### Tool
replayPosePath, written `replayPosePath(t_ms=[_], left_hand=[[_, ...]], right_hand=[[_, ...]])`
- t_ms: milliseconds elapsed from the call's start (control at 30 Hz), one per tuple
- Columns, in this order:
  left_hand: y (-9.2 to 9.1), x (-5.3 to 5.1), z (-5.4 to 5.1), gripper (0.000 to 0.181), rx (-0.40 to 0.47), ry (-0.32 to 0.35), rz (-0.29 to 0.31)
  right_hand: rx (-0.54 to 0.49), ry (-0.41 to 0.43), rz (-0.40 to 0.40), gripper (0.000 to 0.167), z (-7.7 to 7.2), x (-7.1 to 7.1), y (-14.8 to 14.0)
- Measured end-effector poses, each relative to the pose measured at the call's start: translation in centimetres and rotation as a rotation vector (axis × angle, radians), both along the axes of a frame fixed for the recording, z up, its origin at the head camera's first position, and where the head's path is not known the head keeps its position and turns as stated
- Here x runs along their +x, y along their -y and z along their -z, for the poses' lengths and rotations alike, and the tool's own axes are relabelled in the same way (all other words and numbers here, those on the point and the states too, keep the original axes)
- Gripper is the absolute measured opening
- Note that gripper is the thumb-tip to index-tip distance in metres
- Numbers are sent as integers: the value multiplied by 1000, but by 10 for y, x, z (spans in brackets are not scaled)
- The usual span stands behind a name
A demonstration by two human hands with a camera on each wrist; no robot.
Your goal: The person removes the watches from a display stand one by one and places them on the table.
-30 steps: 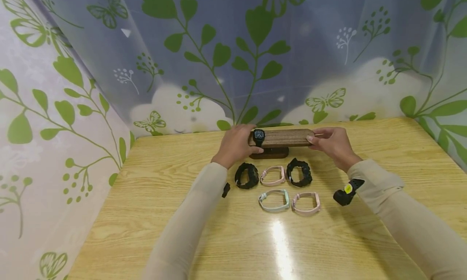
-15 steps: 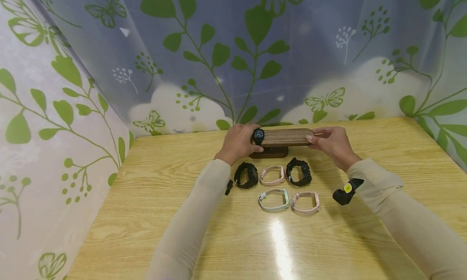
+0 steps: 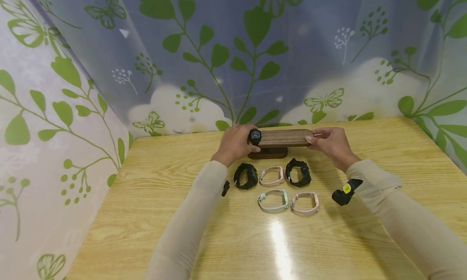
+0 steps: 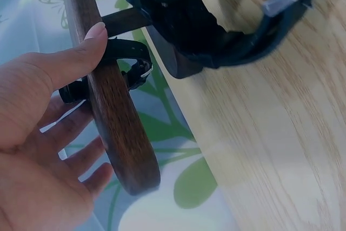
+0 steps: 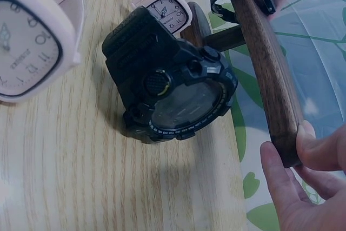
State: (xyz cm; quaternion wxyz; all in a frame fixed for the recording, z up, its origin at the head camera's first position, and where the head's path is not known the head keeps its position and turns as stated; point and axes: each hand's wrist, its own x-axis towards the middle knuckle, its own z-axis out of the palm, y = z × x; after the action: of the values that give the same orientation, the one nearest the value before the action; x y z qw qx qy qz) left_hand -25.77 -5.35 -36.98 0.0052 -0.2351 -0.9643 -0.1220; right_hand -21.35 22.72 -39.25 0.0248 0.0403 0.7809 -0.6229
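Note:
Near the back of the table stands a dark wooden watch stand, its crossbar (image 3: 282,138) raised over a small base (image 3: 275,152). A black watch (image 3: 255,136) with a squarish face is looped round the crossbar toward its left end. My left hand (image 3: 236,144) grips this watch, thumb on the strap (image 4: 125,48) at one edge of the bar and fingers on the other side. The crossbar's right end is pinched between the thumb and fingers of my right hand (image 3: 333,145); in the right wrist view that end of the wood (image 5: 284,139) shows between them.
In front of the stand lie two chunky black watches (image 3: 251,177) and a pink watch (image 3: 282,176). Closer to me are a mint watch (image 3: 286,199) and another pink watch (image 3: 316,202). A patterned curtain (image 3: 204,69) hangs behind the table (image 3: 164,215).
The black watch on the crossbar has shifted slightly left along it with my left hand. My right hand keeps its hold on the bar's end.

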Motion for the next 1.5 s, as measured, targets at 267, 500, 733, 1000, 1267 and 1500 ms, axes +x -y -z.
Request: replayPosePath(t_ms=[267, 500, 733, 1000, 1267, 1500], left_hand=[[12, 1, -1, 65, 22, -9, -7], [23, 2, 2, 63, 55, -25, -8], [36, 3, 3, 64, 77, -36, -20], [49, 2, 3, 65, 91, -33, -41], [59, 3, 4, 69, 107, -36, -62], [68, 1, 8, 67, 128, -49, -68]], right_hand=[[-8, -4, -1, 50, -2, 1, 0], [17, -4, -1, 49, -1, 1, 0], [16, -4, 3, 49, 0, 0, 0], [18, 1, 1, 50, -1, 0, 1], [11, -11, -2, 48, 0, 0, 1], [12, -5, -3, 50, -1, 0, 0]])
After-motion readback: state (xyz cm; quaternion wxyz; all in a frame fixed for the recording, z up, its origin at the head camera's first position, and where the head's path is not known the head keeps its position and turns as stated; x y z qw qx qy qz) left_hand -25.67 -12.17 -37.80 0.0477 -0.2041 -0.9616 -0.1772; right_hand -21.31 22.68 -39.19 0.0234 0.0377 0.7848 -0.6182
